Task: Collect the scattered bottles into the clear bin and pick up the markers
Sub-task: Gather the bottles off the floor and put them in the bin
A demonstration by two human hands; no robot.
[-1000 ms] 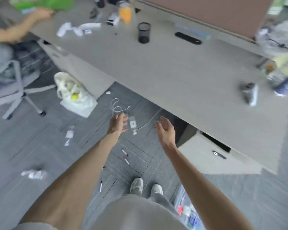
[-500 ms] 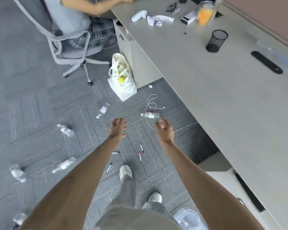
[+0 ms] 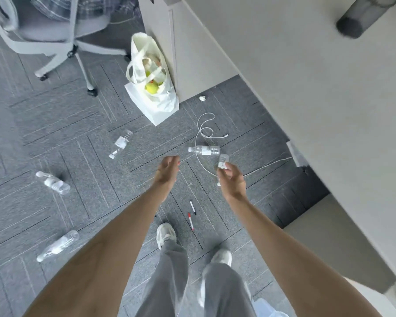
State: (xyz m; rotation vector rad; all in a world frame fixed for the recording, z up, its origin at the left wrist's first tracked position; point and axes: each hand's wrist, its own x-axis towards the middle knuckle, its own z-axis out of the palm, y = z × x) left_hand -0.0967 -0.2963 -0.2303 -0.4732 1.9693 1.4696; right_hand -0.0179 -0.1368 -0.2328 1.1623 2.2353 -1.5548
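Note:
Several clear plastic bottles lie on the grey carpet: one (image 3: 204,150) just beyond my hands, one (image 3: 120,144) further left, and two at the left (image 3: 53,182) (image 3: 57,245). My right hand (image 3: 232,180) grips a small clear bottle (image 3: 223,160) above the floor. To its left, my left hand (image 3: 167,171) is held out with relaxed fingers and holds nothing. Two markers, one black-capped (image 3: 193,208) and one red-capped (image 3: 191,221), lie near my feet. A corner of the clear bin (image 3: 269,311) shows at the bottom edge.
A long grey desk (image 3: 318,110) runs along the right. A white tote bag (image 3: 153,88) leans on its cabinet. A white cable (image 3: 204,131) loops on the floor. An office chair (image 3: 62,37) stands at the top left, a mesh cup (image 3: 361,17) on the desk.
The view has swung down from the desk to the floor, showing more bottles. My right hand's fingers, open a second ago, now curl round a small bottle. My left hand stays open.

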